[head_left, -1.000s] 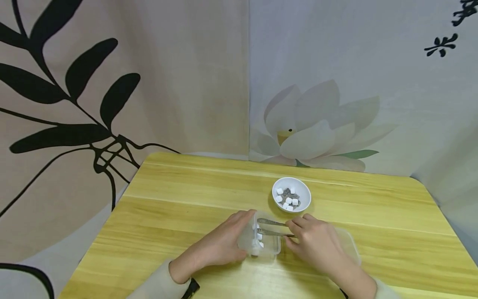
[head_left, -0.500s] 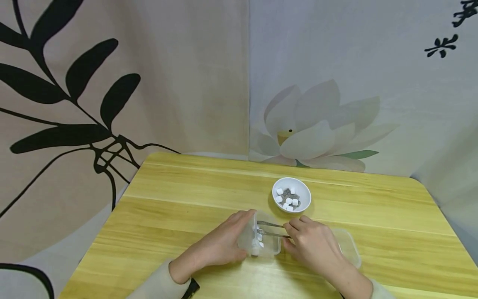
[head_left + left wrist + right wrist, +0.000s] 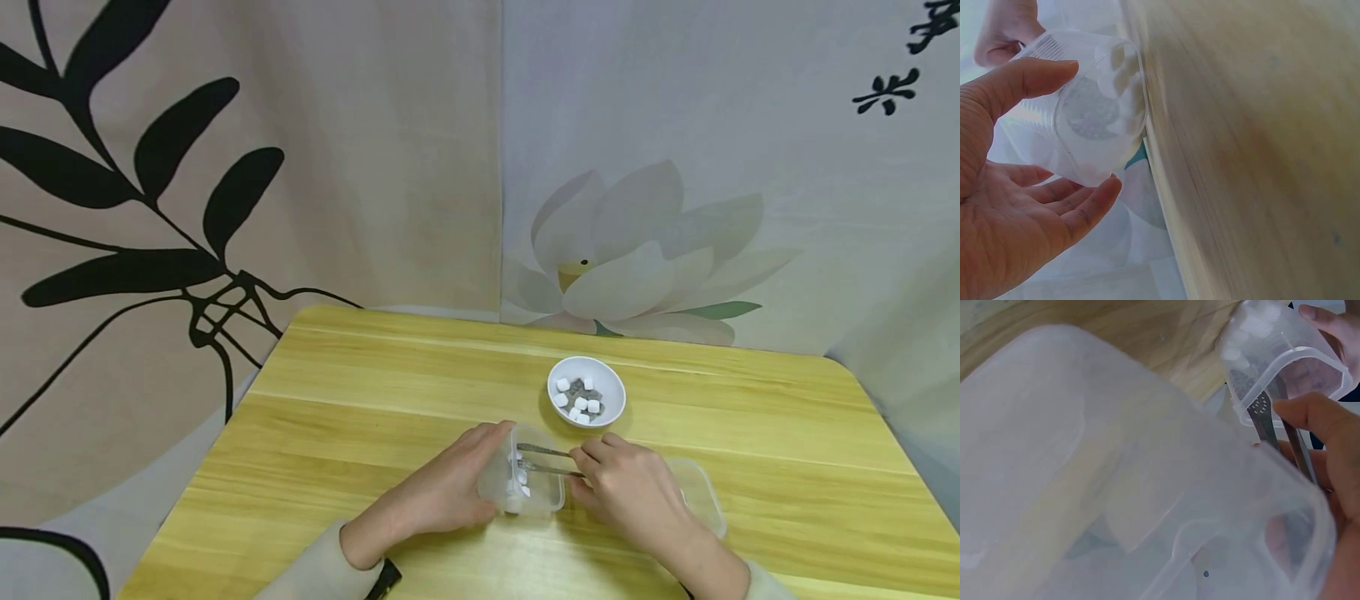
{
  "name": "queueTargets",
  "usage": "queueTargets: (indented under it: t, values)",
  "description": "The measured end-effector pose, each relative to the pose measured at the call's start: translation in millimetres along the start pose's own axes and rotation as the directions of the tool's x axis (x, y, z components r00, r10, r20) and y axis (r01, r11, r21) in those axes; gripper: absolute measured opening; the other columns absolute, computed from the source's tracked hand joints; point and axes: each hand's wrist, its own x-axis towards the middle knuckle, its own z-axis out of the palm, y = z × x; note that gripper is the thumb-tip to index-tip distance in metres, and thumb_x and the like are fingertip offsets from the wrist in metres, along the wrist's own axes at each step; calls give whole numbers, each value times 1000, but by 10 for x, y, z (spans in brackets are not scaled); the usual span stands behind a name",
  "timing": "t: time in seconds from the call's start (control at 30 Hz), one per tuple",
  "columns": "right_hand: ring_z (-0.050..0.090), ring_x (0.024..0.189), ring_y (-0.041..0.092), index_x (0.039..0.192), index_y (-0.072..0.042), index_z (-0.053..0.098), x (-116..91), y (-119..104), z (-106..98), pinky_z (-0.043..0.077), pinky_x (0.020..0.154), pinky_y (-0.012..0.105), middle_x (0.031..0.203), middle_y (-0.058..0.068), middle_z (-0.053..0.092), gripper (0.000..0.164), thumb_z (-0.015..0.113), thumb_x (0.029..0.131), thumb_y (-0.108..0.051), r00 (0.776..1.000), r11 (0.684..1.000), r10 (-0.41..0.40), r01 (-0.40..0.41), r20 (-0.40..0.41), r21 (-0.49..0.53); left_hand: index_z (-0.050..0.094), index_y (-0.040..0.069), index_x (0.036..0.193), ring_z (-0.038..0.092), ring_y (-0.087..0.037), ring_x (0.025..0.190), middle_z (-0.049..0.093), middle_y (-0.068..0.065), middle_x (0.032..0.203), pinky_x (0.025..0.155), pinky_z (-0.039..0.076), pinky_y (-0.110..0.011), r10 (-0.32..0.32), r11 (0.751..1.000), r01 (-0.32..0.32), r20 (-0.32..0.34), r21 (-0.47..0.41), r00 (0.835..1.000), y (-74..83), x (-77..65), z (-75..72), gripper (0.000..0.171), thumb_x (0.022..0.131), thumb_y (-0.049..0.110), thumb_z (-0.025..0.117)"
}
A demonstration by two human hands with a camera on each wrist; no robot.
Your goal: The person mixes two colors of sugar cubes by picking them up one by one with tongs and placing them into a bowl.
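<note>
My left hand (image 3: 457, 483) grips a clear plastic box (image 3: 1091, 112) from its base end, thumb on one side and fingers on the other. The box is tipped on its side, its open mouth toward my right hand. White cubes (image 3: 522, 477) lie inside along its lower wall. My right hand (image 3: 630, 487) holds metal tongs (image 3: 1263, 415), thumb on one arm. Both tong arms reach through the mouth into the box, their tips slightly apart close to the cubes. Just beyond the hands stands a white bowl (image 3: 617, 406) containing several white cubes and grey pieces.
A translucent plastic lid (image 3: 701, 496) lies on the wooden table (image 3: 375, 375), partly hidden by my right hand and forearm. It looms large in the right wrist view. Behind the table hangs a printed curtain (image 3: 420, 167) with leaves and a lotus.
My right hand has shifted slightly left with the tongs, uncovering more of the lid. In the last half second little has moved. The left hand and box stay in place.
</note>
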Motion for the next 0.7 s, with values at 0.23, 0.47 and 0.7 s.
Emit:
queueTargets:
  t: [0.23,0.47,0.7]
  values:
    - [53,62,9,84,-11,75,-25,35,-29,42,45,19,79,-6,71,14,78,72,-17,998,999,25,-23,-50,31,30,11,164,47,-20,134,46,-5,154,108,49,-40,-12,1000,12,4,1,1000,9,0,3,105,74,-3,83]
    - [61,65,10,90,-11,80,-61,165,-169,49,45,23,85,-5,75,19,74,77,-25,991,996,68,-61,-114,63,28,8,164,45,-22,139,44,-7,157,112,46,-42,-18,1000,18,8,8,1000,19,-2,0,106,74,-2,82]
    - [63,60,11,87,-12,82,-73,368,-314,45,40,22,81,-5,75,48,51,103,-45,975,993,112,-100,-191,68,29,5,163,45,-23,139,45,-8,155,113,45,-44,2,1000,-2,0,19,1000,16,3,-6,103,74,-3,81]
